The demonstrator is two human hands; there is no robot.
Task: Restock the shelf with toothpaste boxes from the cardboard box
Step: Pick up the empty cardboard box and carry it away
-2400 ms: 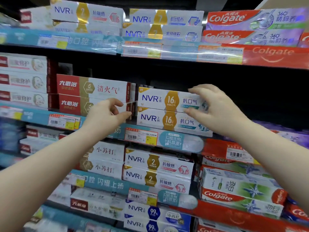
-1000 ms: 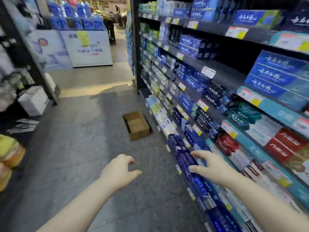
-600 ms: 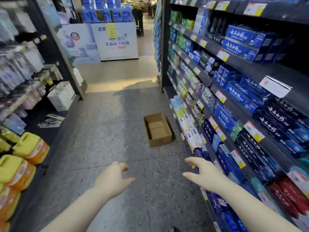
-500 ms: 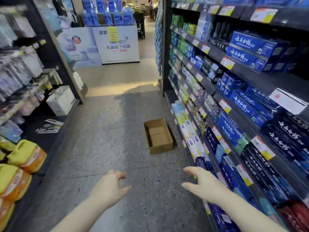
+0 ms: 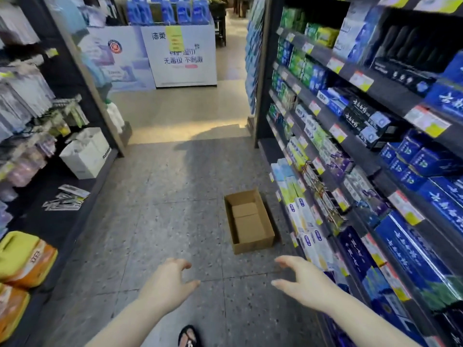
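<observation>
Against the frame 2.4 s earlier, in which both hands were at the NVR cartons on the shelf front, the view is now turned down the aisle. Against the frame 0.5 s earlier, the cardboard box (image 5: 253,242) is seen lower and closer, and a sandalled foot (image 5: 189,336) has entered at the near edge. The cardboard box is recorded on the speckled floor (image 5: 162,209), right of the aisle centre, just beside the base of the right-hand shelf (image 5: 355,146) and beyond both hands. Its opening faces up; its long axis runs near to far, roughly parallel to the shelf front, with the far end angled slightly left. Inside, only bare bottom flaps are seen. The left hand (image 5: 166,284) and right hand (image 5: 304,284) are held out low over the floor, well apart, palms turned inward, fingers spread and loosely curved, gripping nothing, as in the earlier frames. Blue toothpaste boxes (image 5: 411,249) are stacked on the right shelf. Yellow jugs (image 5: 22,256) and a white carton (image 5: 86,152) are noted on the left.
</observation>
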